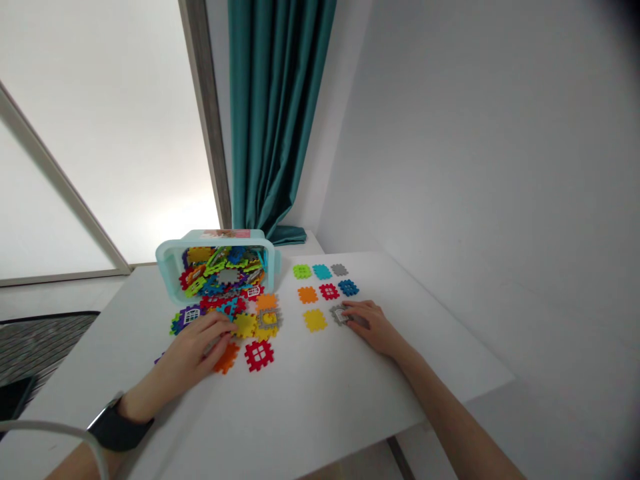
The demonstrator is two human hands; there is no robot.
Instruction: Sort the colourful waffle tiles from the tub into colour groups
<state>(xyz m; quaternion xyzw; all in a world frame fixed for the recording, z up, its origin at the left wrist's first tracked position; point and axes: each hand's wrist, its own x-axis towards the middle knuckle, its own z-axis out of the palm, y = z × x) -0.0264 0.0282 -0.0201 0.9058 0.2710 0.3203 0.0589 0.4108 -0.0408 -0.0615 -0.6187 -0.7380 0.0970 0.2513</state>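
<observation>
A pale blue tub (167,257) lies tipped on its side on the white table (320,393), spilling a heap of coloured interlocking tiles (235,313). My left hand (197,350) rests on the heap's near edge, fingers curled over an orange tile (226,360) and others. To the right, tiles lie in neat rows: green (301,271), teal (322,271), grey (339,269), orange (307,295), red (329,291), blue (348,288) and yellow (315,320). My right hand (373,323) lies flat, fingertips touching a grey tile (340,315) beside the yellow one.
A loose red tile (259,355) lies in front of the heap. A teal curtain (277,120) hangs behind the tub by a large window. The table's right edge runs close to a white wall. A dark phone (13,397) sits at the far left.
</observation>
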